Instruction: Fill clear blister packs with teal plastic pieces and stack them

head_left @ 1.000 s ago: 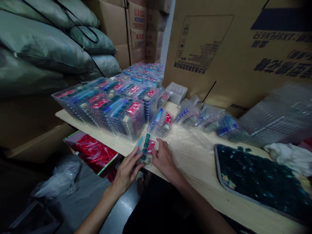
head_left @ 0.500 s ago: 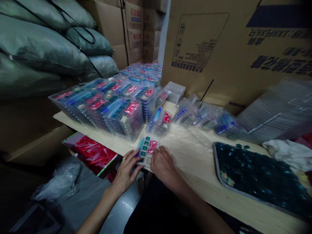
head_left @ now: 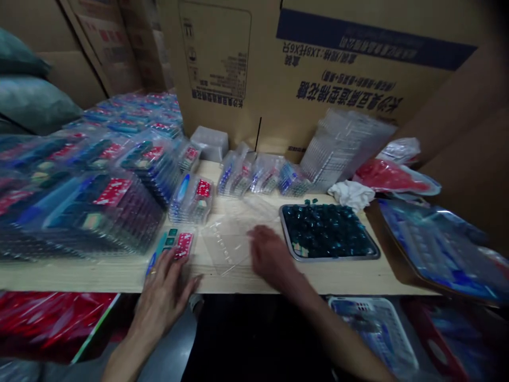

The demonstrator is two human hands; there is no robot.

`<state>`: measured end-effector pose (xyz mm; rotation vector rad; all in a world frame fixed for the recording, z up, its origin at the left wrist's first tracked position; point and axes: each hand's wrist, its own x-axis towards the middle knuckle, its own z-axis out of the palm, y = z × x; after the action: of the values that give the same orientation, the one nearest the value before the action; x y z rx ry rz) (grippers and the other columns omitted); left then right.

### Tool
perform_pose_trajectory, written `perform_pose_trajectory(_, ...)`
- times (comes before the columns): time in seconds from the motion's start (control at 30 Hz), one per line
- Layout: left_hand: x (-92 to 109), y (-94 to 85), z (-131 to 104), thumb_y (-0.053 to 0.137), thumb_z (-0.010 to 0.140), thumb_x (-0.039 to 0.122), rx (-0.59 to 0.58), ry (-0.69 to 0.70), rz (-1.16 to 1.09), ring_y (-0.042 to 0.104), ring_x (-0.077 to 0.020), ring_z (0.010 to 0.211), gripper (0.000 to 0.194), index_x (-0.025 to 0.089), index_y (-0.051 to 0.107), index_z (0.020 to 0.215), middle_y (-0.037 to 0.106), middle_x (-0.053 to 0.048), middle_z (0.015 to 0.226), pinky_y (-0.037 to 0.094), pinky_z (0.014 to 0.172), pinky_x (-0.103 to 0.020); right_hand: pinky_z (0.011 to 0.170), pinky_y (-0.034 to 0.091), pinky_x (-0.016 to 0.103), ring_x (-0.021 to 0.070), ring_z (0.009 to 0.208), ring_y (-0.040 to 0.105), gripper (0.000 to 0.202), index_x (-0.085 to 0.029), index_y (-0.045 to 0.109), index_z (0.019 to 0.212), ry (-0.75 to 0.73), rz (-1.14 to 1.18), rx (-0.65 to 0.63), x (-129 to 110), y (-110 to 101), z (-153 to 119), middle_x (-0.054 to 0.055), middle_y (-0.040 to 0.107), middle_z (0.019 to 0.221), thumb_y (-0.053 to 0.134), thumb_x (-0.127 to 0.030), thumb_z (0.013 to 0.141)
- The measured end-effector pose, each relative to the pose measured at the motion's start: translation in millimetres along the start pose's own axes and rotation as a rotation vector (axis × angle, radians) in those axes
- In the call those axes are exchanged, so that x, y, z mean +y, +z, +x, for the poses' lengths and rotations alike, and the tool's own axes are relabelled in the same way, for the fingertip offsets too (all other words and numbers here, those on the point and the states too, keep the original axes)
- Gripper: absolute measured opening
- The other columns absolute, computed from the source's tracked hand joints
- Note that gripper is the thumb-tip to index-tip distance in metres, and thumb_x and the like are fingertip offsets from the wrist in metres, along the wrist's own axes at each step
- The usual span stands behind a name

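Observation:
My left hand (head_left: 165, 289) rests with fingers spread on the lower part of a filled clear tray (head_left: 184, 245), which holds a blue pen-like piece, dark green squares and a red patterned piece. Away from that tray, my right hand (head_left: 271, 257) is over the table at the right edge of an empty clear plastic sheet or tray (head_left: 226, 245); its fingers are curled and blurred, and what they hold, if anything, cannot be made out. Right of it lies a metal tray (head_left: 284, 233) of dark green cubes (head_left: 330, 231), with pale pieces in its near left corner.
Stacks of filled trays (head_left: 115, 212) crowd the left. Smaller stacks (head_left: 191, 199) and nested clear trays (head_left: 338, 151) stand behind. A large carton (head_left: 262, 79) backs the table (head_left: 246, 284). At right are a white cloth (head_left: 352, 195) and a box of blue packets (head_left: 441, 244).
The view has swung to the right. My right hand has left the filled tray and moved right, toward the metal tray. My left hand remains on the filled tray.

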<state>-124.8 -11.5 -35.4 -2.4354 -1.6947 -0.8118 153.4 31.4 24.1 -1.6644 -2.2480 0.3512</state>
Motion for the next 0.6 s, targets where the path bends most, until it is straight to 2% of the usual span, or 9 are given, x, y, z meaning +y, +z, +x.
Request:
perform_pose_trajectory(0.1,35,1.3,20,0.054,0.092,0.040,-0.003,-0.007,-0.089,0.058,-0.0299,0.121,0.034,0.022,0.055,0.121,0.057,-0.013,0.132,0.051,0.098,-0.048,0.091,0.044,0.048,0.0349,0.114,0.052,0.041,-0.012,0.058,0.128,0.363,-0.272,0.108,75,-28,-11,0.022,0.052,0.131,0.045,-0.024,0.091)
perform_pose_trajectory(0.17,60,13.8,33,0.052,0.093,0.042,-0.069,0.001,-0.095,0.059,-0.0292,0.117,0.035,0.021,0.056,0.121,0.060,-0.014,0.127,0.052,0.095,-0.047,0.085,0.044,0.050,0.0387,0.111,0.051,0.048,-0.011,0.051,0.135,0.512,-0.430,0.077,118,-38,-15,0.026,0.050,0.129,0.048,-0.028,0.090)
perform_pose_trajectory(0.27,88,41.3,43,0.061,0.086,0.050,-0.192,0.020,0.022,0.051,-0.0376,0.127,0.050,0.020,0.056,0.125,0.054,-0.017,0.138,0.049,0.095,-0.054,0.079,0.044,0.045,0.0367,0.106,0.053,0.047,-0.012,0.050,0.133,0.509,-0.493,0.004,153,-44,-20,0.023,0.050,0.123,0.049,-0.031,0.090)
perform_pose_trajectory(0.33,97,57.1,41,0.062,0.088,0.042,-0.240,0.035,0.086,0.049,-0.0377,0.129,0.046,0.021,0.055,0.128,0.053,-0.016,0.141,0.048,0.096,-0.054,0.077,0.044,0.042,0.0345,0.103,0.054,0.041,-0.011,0.052,0.126,0.485,-0.493,-0.003,163,-43,-21,0.022,0.052,0.119,0.048,-0.030,0.090)
perform_pose_trajectory(0.4,99,66.4,34,0.054,0.092,0.028,-0.242,0.037,0.123,0.051,-0.0353,0.128,0.035,0.019,0.056,0.126,0.056,-0.016,0.139,0.049,0.094,-0.051,0.076,0.043,0.039,0.0326,0.101,0.056,0.036,-0.011,0.053,0.121,0.472,-0.458,0.010,169,-43,-22,0.020,0.055,0.115,0.047,-0.029,0.091)
perform_pose_trajectory(0.47,94,68.3,28,0.046,0.092,0.015,-0.219,0.040,0.130,0.052,-0.0335,0.127,0.036,0.017,0.055,0.127,0.056,-0.016,0.138,0.050,0.094,-0.048,0.076,0.043,0.037,0.0299,0.102,0.057,0.033,-0.012,0.053,0.120,0.443,-0.365,0.028,177,-44,-23,0.017,0.057,0.115,0.046,-0.028,0.093)
perform_pose_trajectory(0.53,83,63.7,26,0.040,0.089,0.006,-0.177,0.056,0.087,0.054,-0.0305,0.126,0.045,0.015,0.050,0.132,0.055,-0.017,0.138,0.050,0.095,-0.045,0.077,0.043,0.035,0.0265,0.103,0.059,0.031,-0.014,0.052,0.122,0.410,-0.267,0.034,187,-45,-25,0.014,0.059,0.117,0.044,-0.025,0.094)
perform_pose_trajectory(0.6,69,53.2,32,0.038,0.088,0.003,-0.085,0.058,0.023,0.058,-0.0266,0.120,0.050,0.016,0.047,0.135,0.059,-0.016,0.132,0.050,0.094,-0.043,0.077,0.042,0.033,0.0249,0.103,0.060,0.031,-0.016,0.051,0.123,0.399,-0.240,0.020,194,-47,-27,0.013,0.059,0.119,0.044,-0.020,0.093)
